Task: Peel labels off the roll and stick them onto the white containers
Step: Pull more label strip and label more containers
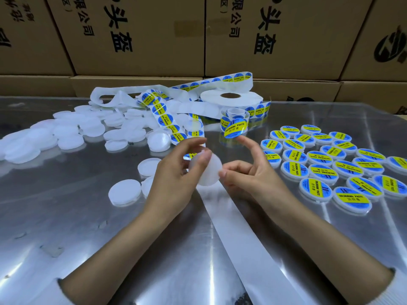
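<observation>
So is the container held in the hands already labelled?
No, the container between the left hand and right hand is plain white; a peeled label rides the right fingertip.

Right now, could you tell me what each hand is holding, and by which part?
The left hand grips a blank white container by its left rim. The right hand pinches its right rim, and a peeled label clings by its lower edge to the raised forefinger.
</observation>
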